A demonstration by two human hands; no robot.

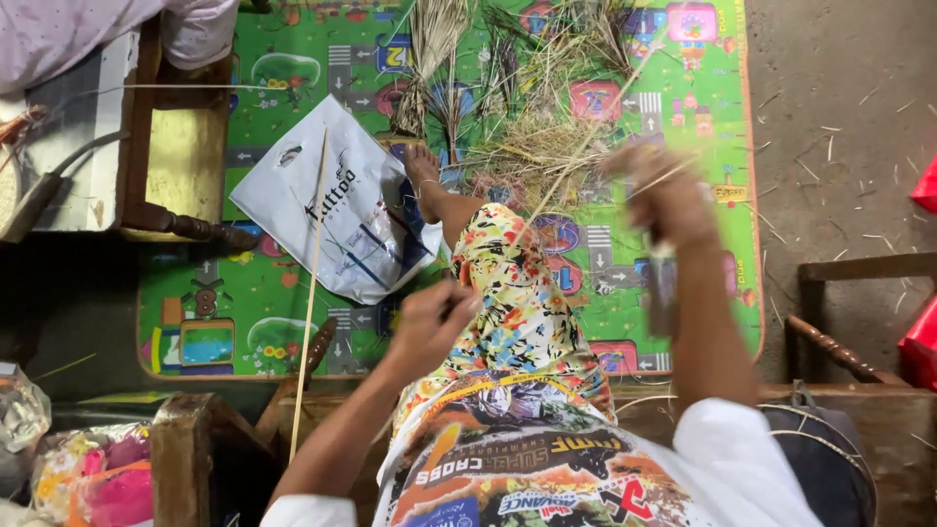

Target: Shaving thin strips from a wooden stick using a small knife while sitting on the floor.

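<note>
The long pale straw [586, 146] runs from my left hand [429, 322], pinched shut on its near end, up across my raised right hand [669, 195], which looks closed around it, though blur hides the fingers. I'd keep it taut over the straw pile [532, 146] on the green play mat [244, 322].

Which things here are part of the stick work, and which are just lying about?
In hand:
right hand, blurred, holding thin sticks
left hand, closed on something thin
pile of dry fibres on the play mat

Lying about:
white plastic bag
long loose stick
wooden stool
</note>
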